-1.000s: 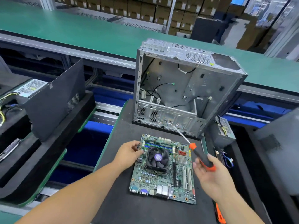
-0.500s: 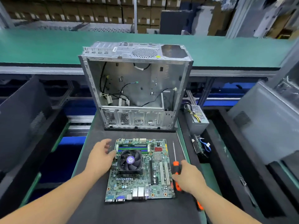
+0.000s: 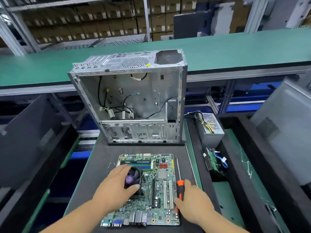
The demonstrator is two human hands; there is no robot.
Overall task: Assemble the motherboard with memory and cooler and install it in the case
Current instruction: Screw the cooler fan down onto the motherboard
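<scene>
Since half a second ago the left hand (image 3: 116, 187) has slid from the board's left edge onto the cooler (image 3: 134, 179), where its fingers and thumb curl over the fan housing, and the right hand (image 3: 193, 200) has come in against the board's right edge. The motherboard (image 3: 156, 190) lies flat on the dark mat (image 3: 99, 158), its long axis running away from the person, with the port block at the near edge and the memory (image 3: 138, 164) lying crosswise along the far end. The right hand rests on the mat with its thumb at the board's edge; the screwdriver (image 3: 179, 184) lies just beside the board, its orange-and-black handle partly under that hand and its thin shaft pointing away toward the case, though whether the fingers grip it cannot be told. The case (image 3: 134, 101) stands upright beyond the board, open side facing the person, loose cables inside. To the right sit a power supply (image 3: 210, 126) and a drive with a blue cable (image 3: 214, 163).
</scene>
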